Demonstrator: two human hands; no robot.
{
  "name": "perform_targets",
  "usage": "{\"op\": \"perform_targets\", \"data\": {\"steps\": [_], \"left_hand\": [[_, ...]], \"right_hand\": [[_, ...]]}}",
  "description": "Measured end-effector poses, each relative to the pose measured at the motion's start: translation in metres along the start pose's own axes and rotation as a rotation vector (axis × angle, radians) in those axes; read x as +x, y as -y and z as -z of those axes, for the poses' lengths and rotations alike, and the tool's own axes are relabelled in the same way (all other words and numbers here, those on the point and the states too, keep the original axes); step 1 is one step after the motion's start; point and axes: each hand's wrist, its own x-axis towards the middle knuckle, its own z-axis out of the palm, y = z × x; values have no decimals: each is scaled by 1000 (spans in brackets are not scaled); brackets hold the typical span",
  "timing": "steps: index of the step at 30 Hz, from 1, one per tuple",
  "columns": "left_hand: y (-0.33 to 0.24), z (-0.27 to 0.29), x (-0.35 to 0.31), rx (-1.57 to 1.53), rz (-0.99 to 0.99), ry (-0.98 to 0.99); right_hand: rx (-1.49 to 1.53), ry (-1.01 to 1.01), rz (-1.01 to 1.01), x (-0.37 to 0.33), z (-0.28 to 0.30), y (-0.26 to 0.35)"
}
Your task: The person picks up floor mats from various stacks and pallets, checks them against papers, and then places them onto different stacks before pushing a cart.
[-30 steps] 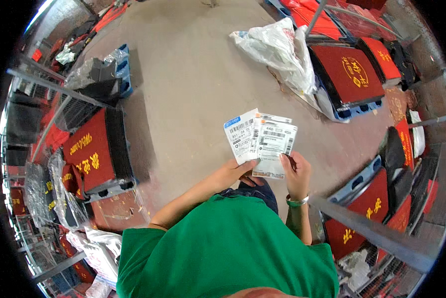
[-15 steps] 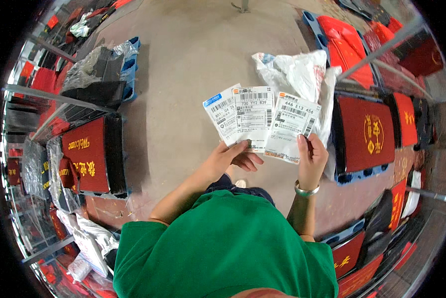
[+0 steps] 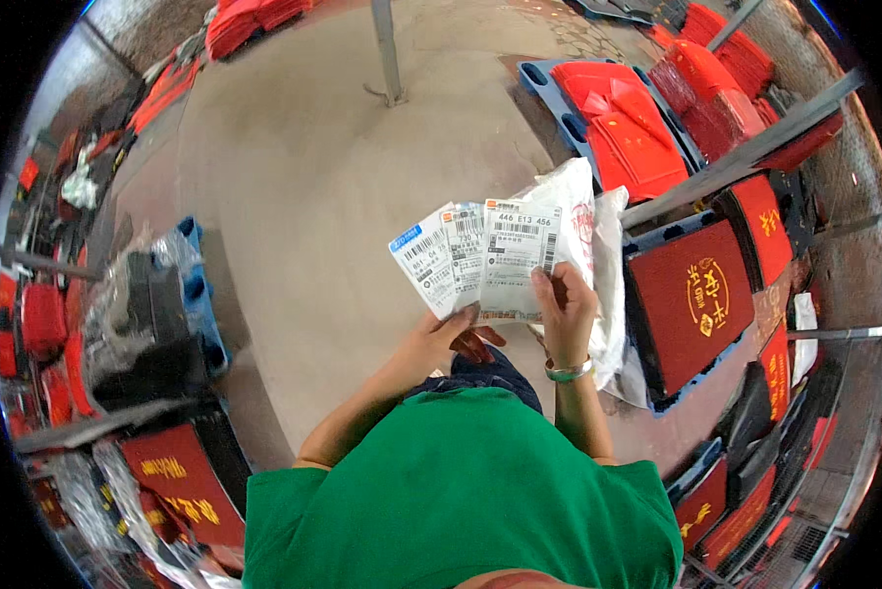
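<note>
A small fan of white shipping labels is spread in front of me. My left hand point(image 3: 449, 341) pinches the lower ends of a label with a blue strip point(image 3: 427, 267) and a label with an orange mark point(image 3: 468, 236). Between thumb and fingers, my right hand point(image 3: 567, 306) grips the right edge of a third shipping label point(image 3: 516, 257). That label overlaps part of the orange-marked one. A silver bracelet point(image 3: 570, 373) circles my right wrist.
White plastic sacks point(image 3: 606, 285) are just beyond my right hand. To the right, dark red doormats point(image 3: 679, 324) lie stacked on a blue pallet, with folded bright red mats point(image 3: 630, 128) farther off. Plastic-wrapped black mats point(image 3: 146, 329) are at left. A metal post point(image 3: 385, 49) stands ahead.
The right-hand label has slid left over the middle label, narrowing the fan. My view has turned, so the surrounding stacks appear shifted and a post shows more fully ahead.
</note>
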Motion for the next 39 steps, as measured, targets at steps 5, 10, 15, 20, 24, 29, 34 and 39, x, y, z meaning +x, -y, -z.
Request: {"op": "perform_targets", "data": {"steps": [5,10,15,20,24,29,34,39], "left_hand": [[-53,68,72,43,1,20],[-119,141,158,69,40,-23],[-157,190,213,-50,-19,-126],[-206,237,320,-143,-55,-143],[-256,269,442,-85,-9,-49],[-291,276,555,63,41,112],[-300,236,646,281,236,245],[-293,241,717,366,350,167]], "right_hand": [[80,44,-12,89,-70,-21],[123,81,28,214,-142,-27],[133,141,46,288,-198,-26],[126,134,37,398,-235,-46],[-39,-41,18,503,-255,-76],[-102,-248,-92,577,-267,-107],[572,-268,-499,596,-215,-200],[714,-468,-902,586,-188,-365]]}}
